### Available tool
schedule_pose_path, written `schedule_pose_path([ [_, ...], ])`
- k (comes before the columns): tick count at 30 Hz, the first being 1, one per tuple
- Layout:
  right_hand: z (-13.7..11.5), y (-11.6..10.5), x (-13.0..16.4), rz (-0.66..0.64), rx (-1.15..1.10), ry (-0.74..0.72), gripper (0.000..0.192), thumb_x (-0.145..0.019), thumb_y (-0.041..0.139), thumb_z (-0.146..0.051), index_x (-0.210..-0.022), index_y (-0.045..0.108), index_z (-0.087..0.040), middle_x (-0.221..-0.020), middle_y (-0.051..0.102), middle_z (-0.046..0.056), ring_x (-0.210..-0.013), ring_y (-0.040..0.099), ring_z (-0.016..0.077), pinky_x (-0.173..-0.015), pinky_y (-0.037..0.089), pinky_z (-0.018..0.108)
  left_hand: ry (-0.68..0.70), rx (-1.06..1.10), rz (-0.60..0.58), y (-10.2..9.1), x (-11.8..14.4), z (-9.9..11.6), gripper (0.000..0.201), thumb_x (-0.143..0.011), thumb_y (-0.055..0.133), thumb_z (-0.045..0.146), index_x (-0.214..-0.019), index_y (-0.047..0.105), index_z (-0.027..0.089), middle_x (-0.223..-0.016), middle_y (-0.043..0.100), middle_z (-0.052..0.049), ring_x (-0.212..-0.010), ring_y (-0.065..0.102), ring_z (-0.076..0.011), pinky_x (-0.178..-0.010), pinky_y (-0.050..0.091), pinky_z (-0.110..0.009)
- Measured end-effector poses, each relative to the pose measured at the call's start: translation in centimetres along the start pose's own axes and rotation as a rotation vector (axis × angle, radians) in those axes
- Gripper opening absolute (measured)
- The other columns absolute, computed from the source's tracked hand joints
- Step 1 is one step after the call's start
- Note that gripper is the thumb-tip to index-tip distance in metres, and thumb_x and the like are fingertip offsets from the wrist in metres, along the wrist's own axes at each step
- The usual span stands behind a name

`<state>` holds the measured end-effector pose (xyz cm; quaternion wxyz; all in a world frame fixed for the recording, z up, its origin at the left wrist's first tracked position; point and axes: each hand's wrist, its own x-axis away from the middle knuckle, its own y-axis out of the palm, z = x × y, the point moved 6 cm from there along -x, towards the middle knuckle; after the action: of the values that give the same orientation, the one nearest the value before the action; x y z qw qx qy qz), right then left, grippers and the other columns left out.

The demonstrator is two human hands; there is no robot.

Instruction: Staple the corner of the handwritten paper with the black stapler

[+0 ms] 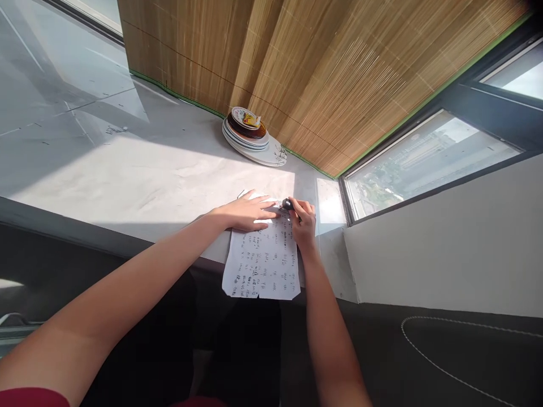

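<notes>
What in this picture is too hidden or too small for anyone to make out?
- Head view: the handwriting on the white sheet of paper is too small to read.
- The top of the sheet is covered by the left hand, which lies flat on it.
- The small dark object in the right hand: the fingers cover most of it.
- The stack of white and brown plates: the item on top is too small to identify.

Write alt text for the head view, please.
A person's left hand presses flat on a sheet of handwritten paper on a pale sill, while the right hand holds a dark pen; stacked plates sit behind.
</notes>
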<state>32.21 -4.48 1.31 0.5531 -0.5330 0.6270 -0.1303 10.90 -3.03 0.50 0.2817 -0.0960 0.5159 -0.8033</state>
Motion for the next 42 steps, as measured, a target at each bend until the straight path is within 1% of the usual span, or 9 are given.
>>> schedule_pose_path([
  [6,-0.6,0.1,0.1,-0.02,0.07,-0.011,0.041,-0.111,0.049,-0.031,-0.145,0.073,-0.033,-0.128,0.073,0.009,-0.118,0.061,0.0303,-0.103,0.046,0.049,0.014,-0.013,0.006,0.1,-0.1,0.1,0.048,-0.106,0.06,0.048,-0.151,0.068,0.034,-0.176,0.046,0.0,-0.17,0.025,-0.0322,-0.138,0.002,-0.057],
  [10,-1.0,0.2,0.2,-0.044,0.118,0.0,0.041,-0.112,0.048,-0.03,-0.146,0.072,-0.033,-0.13,0.073,0.008,-0.119,0.061,0.0301,-0.101,0.045,0.047,0.019,-0.051,-0.016,-0.1,0.0,0.4,0.047,-0.107,0.056,0.049,-0.15,0.069,0.034,-0.177,0.045,-0.004,-0.17,0.024,-0.0321,-0.137,0.006,-0.059],
  [16,-1.5,0.2,0.2,-0.069,0.19,0.0,0.041,-0.112,0.049,-0.028,-0.146,0.072,-0.034,-0.131,0.073,0.008,-0.123,0.06,0.0295,-0.107,0.043,0.048,0.01,-0.027,-0.016,-0.5,0.1,0.6,0.05,-0.107,0.056,0.049,-0.153,0.067,0.035,-0.178,0.044,-0.004,-0.171,0.024,-0.0318,-0.138,0.005,-0.06],
  [24,-2.1,0.6,0.1,-0.113,0.285,0.028,0.048,-0.107,0.049,-0.017,-0.143,0.074,-0.037,-0.126,0.072,0.007,-0.124,0.058,0.0299,-0.112,0.04,0.051,0.007,-0.024,-0.013,0.0,0.0,0.0,0.049,-0.106,0.057,0.05,-0.152,0.068,0.035,-0.179,0.041,-0.002,-0.171,0.023,-0.0302,-0.139,0.003,-0.058],
  [29,-3.0,0.8,0.1,-0.122,0.315,0.011,0.057,-0.101,0.044,-0.008,-0.138,0.075,-0.037,-0.124,0.072,0.007,-0.129,0.057,0.0305,-0.119,0.032,0.055,0.019,0.005,0.012,-0.2,0.1,0.1,0.047,-0.105,0.061,0.047,-0.15,0.07,0.035,-0.181,0.038,-0.002,-0.17,0.026,-0.0312,-0.139,0.003,-0.057],
  [31,-3.1,0.8,0.1,-0.104,0.316,0.017,0.055,-0.103,0.043,-0.009,-0.139,0.075,-0.036,-0.125,0.072,0.007,-0.129,0.058,0.0303,-0.119,0.032,0.054,0.016,-0.004,0.007,-0.4,0.2,0.2,0.046,-0.106,0.061,0.047,-0.15,0.07,0.035,-0.181,0.039,-0.002,-0.17,0.026,-0.0314,-0.138,0.005,-0.058],
  [34,-2.4,0.3,0.1,-0.012,0.28,0.104,0.05,-0.107,0.043,-0.014,-0.14,0.074,-0.033,-0.123,0.073,0.009,-0.119,0.061,0.0294,-0.11,0.04,0.049,0.001,-0.035,-0.033,-0.6,0.3,0.1,0.046,-0.109,0.057,0.05,-0.151,0.069,0.037,-0.181,0.038,-0.004,-0.17,0.025,-0.031,-0.138,0.008,-0.06],
  [37,-1.1,-0.2,0.2,0.081,0.241,0.206,0.045,-0.108,0.045,-0.018,-0.14,0.075,-0.029,-0.117,0.074,0.011,-0.108,0.062,0.0288,-0.099,0.046,0.045,0.003,-0.047,-0.024,-0.8,0.4,-0.1,0.042,-0.111,0.056,0.053,-0.148,0.071,0.04,-0.18,0.04,-0.003,-0.17,0.027,-0.0308,-0.137,0.003,-0.063],
  [42,0.3,-0.6,0.2,0.183,0.216,0.296,0.042,-0.106,0.051,-0.025,-0.141,0.074,-0.024,-0.113,0.075,0.013,-0.108,0.064,0.0307,-0.096,0.051,0.045,-0.027,-0.045,0.003,-0.9,0.4,-1.0,0.034,-0.109,0.062,0.051,-0.138,0.077,0.045,-0.168,0.058,-0.001,-0.162,0.041,-0.0319,-0.135,0.001,-0.068],
])
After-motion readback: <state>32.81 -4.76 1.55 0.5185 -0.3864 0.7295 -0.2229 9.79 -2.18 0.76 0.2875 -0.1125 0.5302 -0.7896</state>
